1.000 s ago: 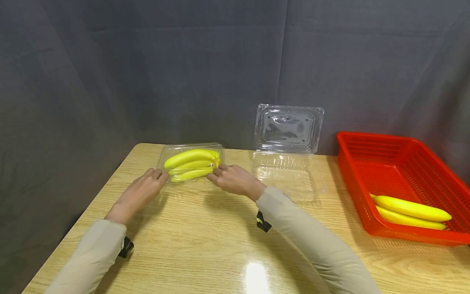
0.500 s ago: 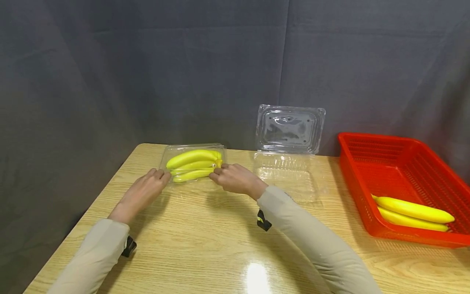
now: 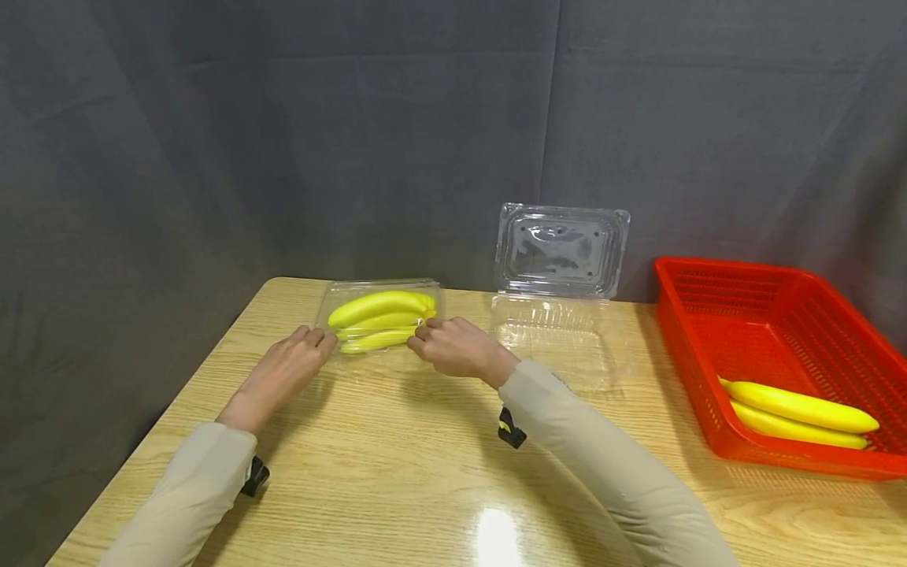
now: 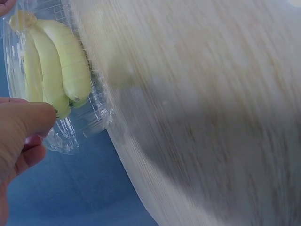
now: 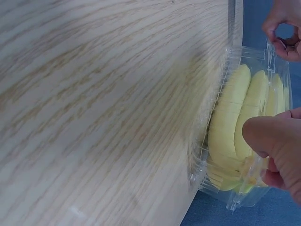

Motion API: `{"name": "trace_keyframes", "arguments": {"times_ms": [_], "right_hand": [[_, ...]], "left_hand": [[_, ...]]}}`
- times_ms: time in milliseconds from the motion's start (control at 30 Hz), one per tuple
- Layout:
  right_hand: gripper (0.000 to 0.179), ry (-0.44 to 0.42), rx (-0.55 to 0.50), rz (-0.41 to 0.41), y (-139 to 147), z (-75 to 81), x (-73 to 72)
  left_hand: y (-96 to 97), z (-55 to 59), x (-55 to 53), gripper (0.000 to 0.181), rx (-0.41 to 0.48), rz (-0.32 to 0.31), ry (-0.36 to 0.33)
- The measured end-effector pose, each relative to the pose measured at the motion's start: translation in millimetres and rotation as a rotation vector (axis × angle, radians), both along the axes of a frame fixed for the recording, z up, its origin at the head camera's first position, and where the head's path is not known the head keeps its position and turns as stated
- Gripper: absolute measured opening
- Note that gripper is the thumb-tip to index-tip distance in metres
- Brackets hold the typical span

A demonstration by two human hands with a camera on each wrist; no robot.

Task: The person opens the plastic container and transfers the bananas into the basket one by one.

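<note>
A clear plastic clamshell box [image 3: 386,285] lies at the far left of the table with its lid down over a bunch of yellow bananas [image 3: 381,309]. My left hand [image 3: 289,364] pinches the near left corner of its rim. At the near right corner, my right hand [image 3: 459,346] pinches the same rim between thumb and fingers. The left wrist view has the left hand [image 4: 23,129] by the banana tips [image 4: 77,92]. The right wrist view has the right hand [image 5: 280,146] near the stem end, partly covering the bananas [image 5: 228,122].
To the right, a second clear clamshell box [image 3: 560,339] stands with its lid [image 3: 563,250] raised. Beyond it, a red plastic basket [image 3: 690,370] holds yellow bananas [image 3: 801,409] near its front wall. A dark grey curtain [image 3: 397,142] hangs behind the wooden table [image 3: 383,480].
The banana-filled box and both hands have shifted slightly to the right. Both hands keep their pinch on its rim. The head view has also drifted a little.
</note>
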State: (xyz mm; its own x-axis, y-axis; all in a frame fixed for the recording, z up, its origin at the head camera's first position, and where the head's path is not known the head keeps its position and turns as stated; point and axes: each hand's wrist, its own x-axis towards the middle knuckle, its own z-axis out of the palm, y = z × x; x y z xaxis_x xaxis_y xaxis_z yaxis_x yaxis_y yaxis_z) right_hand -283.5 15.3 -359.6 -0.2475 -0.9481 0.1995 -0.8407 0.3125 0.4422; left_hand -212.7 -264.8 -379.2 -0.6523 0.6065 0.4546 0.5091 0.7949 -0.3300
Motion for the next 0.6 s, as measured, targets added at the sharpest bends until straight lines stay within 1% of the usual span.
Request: {"name": "trace_keyframes", "arguments": {"times_ms": [133, 367, 500, 600], "right_hand": [[0.015, 0.015, -0.015, 0.014, 1.0, -2.4, 0.0], [0.013, 0.036, -0.095, 0.042, 3.6, -6.5, -0.4], [0.009, 0.05, -0.146, 0.036, 5.0, -5.7, -0.3], [0.008, 0.051, -0.174, 0.041, 5.5, -4.1, -0.3]], "left_hand": [[0.9, -0.6, -0.3, 0.017, 0.002, -0.008, 0.008], [3.2, -1.0, 0.4, 0.015, -0.004, -0.012, 0.031], [4.6, -0.1, -0.4, 0.02, 0.016, -0.025, 0.046], [4.7, 0.5, -0.1, 0.023, 0.028, -0.034, 0.046]]}}
